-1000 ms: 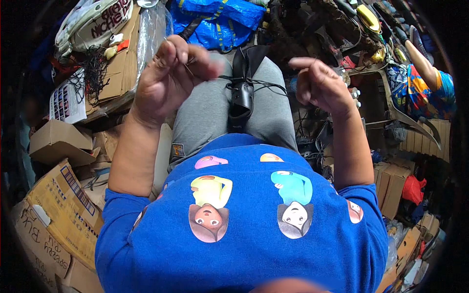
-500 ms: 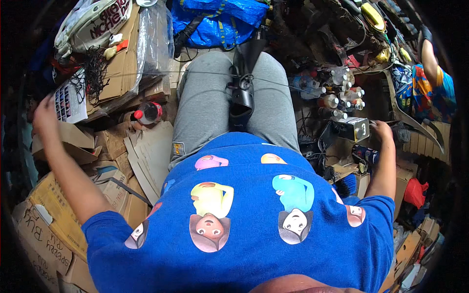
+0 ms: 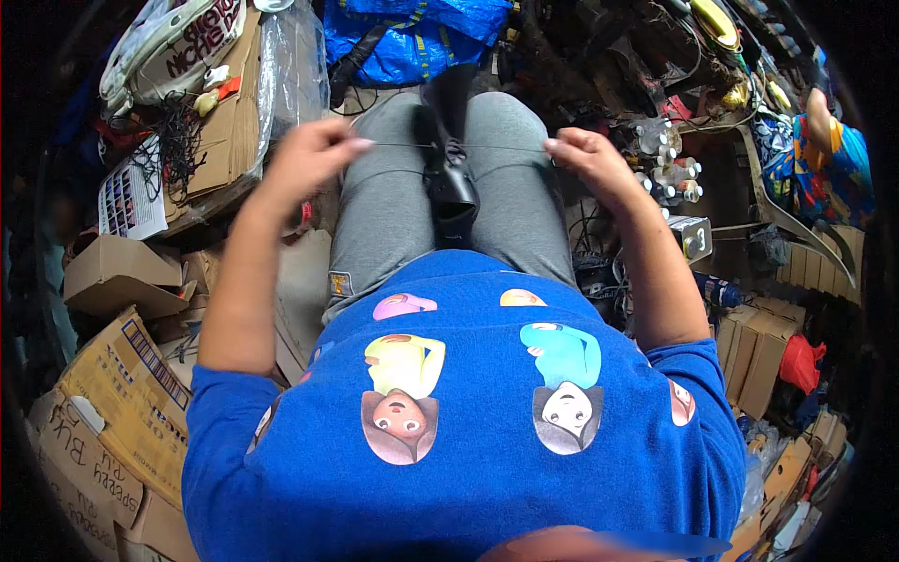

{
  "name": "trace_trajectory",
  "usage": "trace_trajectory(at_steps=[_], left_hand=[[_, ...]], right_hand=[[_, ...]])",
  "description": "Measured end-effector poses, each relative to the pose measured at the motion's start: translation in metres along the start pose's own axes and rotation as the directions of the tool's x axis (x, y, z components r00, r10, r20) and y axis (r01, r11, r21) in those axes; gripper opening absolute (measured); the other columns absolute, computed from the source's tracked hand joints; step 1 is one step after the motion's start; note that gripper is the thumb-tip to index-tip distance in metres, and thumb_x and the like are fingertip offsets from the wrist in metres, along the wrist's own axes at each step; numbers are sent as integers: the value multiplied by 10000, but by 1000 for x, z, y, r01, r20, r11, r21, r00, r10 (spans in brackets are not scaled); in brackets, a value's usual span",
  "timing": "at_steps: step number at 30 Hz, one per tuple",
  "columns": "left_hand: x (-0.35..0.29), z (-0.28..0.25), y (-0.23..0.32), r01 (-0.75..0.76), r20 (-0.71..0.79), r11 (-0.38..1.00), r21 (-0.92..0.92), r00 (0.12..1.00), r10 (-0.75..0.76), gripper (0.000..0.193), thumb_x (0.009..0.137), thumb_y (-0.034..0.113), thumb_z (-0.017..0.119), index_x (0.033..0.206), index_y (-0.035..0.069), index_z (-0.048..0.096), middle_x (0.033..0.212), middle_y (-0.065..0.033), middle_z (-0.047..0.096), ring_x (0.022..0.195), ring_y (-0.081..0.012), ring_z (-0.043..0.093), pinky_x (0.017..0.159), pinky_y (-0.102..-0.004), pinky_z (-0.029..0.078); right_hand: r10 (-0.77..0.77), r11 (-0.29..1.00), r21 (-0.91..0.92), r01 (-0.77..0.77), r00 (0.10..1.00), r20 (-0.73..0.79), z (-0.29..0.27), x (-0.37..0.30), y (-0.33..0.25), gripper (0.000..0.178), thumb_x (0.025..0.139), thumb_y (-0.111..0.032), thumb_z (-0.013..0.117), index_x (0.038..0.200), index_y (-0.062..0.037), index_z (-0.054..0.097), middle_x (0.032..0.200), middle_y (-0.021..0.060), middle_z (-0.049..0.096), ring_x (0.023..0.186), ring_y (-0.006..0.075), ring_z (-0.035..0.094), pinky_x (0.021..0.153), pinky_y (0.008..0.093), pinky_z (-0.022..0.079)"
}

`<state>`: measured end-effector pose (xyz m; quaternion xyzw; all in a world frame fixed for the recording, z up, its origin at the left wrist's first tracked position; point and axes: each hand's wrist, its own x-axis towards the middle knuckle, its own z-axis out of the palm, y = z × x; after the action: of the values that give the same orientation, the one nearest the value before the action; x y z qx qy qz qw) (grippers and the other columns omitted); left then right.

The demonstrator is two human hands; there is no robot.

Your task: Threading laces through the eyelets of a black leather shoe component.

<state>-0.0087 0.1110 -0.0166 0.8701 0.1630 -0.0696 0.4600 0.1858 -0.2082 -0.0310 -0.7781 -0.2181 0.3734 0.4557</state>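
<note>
A glossy black shoe (image 3: 454, 187) is clamped upright between my knees, over my grey trousers (image 3: 379, 225). A thin dark thread (image 3: 506, 147) runs out from both sides of it, roughly level across my thighs. My left hand (image 3: 314, 157) is closed in a pinch on the thread's left end, beside my left knee. On the other side, my right hand (image 3: 592, 161) pinches the right end next to my right knee. Where the thread enters the shoe is too small to make out. Any needle or hook in my fingers cannot be seen.
Flattened cardboard and an opened carton (image 3: 122, 276) lie on the left, near a tangle of black cord (image 3: 183, 140). Several plastic bottles (image 3: 674, 173) and a metal can (image 3: 691, 237) stand on the right. A blue bag (image 3: 412, 37) lies ahead. Another person's colourful sleeve (image 3: 843, 155) shows far right.
Both hands have come inward from wide out at the sides to beside my knees, still on the thread. The shoe stays between my knees, slightly shifted.
</note>
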Motion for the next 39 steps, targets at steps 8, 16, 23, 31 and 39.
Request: trace_trajectory(at_steps=[8, 16, 23, 31, 39], left_hand=[[-22, -45, -67, -78, -431, 942, -327, 899, -75, 296, 856, 227, 659, 1019, -18, 626, 938, -22, 631, 763, -71, 534, 734, -234, 433], [55, 45, 49, -446, -220, 881, 159, 854, 472, 579, 675, 263, 798, 1165, 46, 578, 1247, -161, 563, 1150, -276, 545, 952, -358, 427], [93, 51, 63, -532, -32, 794, 294, 825, 564, 627, 554, 364, 855, 1003, 56, 546, 902, -113, 551, 875, -290, 553, 820, -363, 454], [87, 51, 63, -351, 38, 858, 375, 931, 364, 498, 602, 440, 815, 832, 44, 619, 871, -128, 563, 845, -299, 569, 736, -368, 458], [88, 38, 99, -208, 331, 902, 379, 941, 78, 452, 645, 420, 775, 781, 7, 654, 810, -142, 562, 791, -240, 583, 690, -342, 450]], right_hand=[[214, 973, 103, -204, 973, -92, -57, -12, 50, 297, 924, -342, 555, 992, -61, 625, 789, -65, 521, 705, 45, 421, 628, 224, 361], [-116, 991, -83, 107, 986, -117, -33, 0, 9, 176, 848, -104, 627, 1007, -43, 672, 815, -33, 608, 700, 58, 504, 651, 225, 429], [-402, 870, -308, 386, 916, 12, 3, 17, -24, 125, 791, -85, 682, 915, -70, 681, 912, 36, 581, 868, 138, 573, 775, 276, 464], [-347, 906, -265, 331, 938, -15, 4, 27, -17, 128, 786, -102, 690, 910, -74, 686, 879, 32, 564, 834, 139, 557, 757, 272, 458], [-347, 911, -237, 337, 938, 1, 5, 25, -17, 116, 785, -87, 689, 900, -72, 686, 856, 20, 552, 814, 126, 548, 727, 263, 455]])
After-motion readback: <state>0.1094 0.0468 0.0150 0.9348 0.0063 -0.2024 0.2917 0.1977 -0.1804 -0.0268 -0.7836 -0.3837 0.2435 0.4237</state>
